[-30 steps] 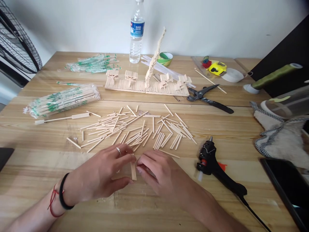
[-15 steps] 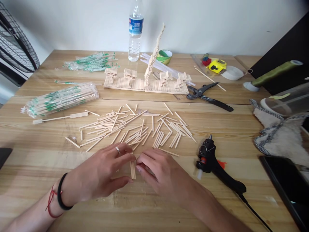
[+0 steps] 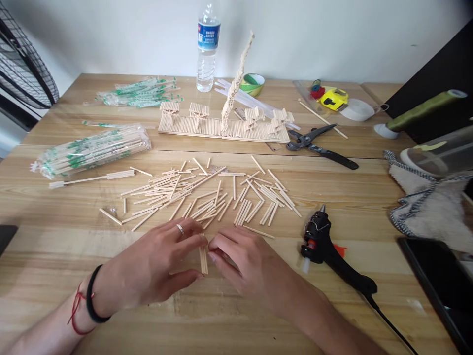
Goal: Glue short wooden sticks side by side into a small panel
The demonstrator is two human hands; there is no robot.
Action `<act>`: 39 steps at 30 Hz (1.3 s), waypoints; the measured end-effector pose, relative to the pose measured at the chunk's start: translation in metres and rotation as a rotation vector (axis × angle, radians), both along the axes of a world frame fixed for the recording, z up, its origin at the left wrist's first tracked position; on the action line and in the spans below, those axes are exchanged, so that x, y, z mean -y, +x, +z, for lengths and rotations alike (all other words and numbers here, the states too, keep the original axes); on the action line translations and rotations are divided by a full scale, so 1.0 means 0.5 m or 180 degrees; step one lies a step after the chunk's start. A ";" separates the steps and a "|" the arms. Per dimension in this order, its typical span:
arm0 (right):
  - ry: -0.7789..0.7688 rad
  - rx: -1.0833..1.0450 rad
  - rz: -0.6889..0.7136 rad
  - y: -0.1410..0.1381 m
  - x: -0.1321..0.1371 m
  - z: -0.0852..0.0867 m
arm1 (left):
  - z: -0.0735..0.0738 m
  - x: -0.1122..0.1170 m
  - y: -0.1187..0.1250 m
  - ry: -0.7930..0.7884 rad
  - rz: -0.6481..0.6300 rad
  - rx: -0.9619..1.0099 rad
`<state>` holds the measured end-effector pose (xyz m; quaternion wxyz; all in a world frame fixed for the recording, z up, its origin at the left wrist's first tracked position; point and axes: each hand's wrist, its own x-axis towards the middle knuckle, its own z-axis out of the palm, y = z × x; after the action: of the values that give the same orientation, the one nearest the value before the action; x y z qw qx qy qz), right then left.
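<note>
Wood: pale, thin, cut short, that's the stick bundle, a few pieces side by side, flat on the table, well to the left of the glue gun.
Left hand: my left hand comes in from the side away from the glue gun, with thumb and forefinger closed on the bundle's long edge and the other fingers spread low over the table.
Right hand: my right hand sits between the bundle and the glue gun, fingers curled and tips pressed to the bundle's other edge. Both hands are pinching it and neither is slack.
Weight: next to nothing, I'd say. A breath or a stray knuckle could shift it.
Stiffness: each stick looks rigid along its length, but I can't tell whether anything binds them together. I judge the pack would shear or fan out under an uneven squeeze.
Surface: bare, dry, smooth wood, so I expect stick to slide on stick more than on my skin.
Where to hold: on the two long edges near the middle, pressing across the sticks so they stay flush, with the ends left free.
Loose sticks: the loose sticks lie scattered beyond the bundle, up and to the left of the glue gun.
Glue gun: black and lying on its side, nozzle pointing away from me, cord trailing off toward my right, no hand on it.
Further off: the stick model stands far beyond the glue gun and to its left, and the cutters lie straight beyond it.
</note>
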<state>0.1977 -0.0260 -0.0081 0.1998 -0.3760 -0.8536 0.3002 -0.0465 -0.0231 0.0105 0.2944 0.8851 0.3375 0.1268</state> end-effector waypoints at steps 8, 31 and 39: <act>-0.0017 -0.0017 0.0027 -0.002 -0.001 0.004 | 0.003 0.000 0.001 -0.0023 -0.0057 -0.0049; 0.0014 -0.0094 0.0060 -0.001 -0.001 0.004 | 0.002 0.000 0.004 -0.0067 -0.0023 -0.0017; 0.0029 -0.0043 0.0054 -0.004 -0.003 0.002 | -0.002 0.000 -0.001 -0.0072 -0.0016 -0.0010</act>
<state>0.1954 -0.0246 -0.0070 0.2048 -0.3657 -0.8567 0.3005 -0.0469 -0.0230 0.0094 0.3041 0.8827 0.3372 0.1208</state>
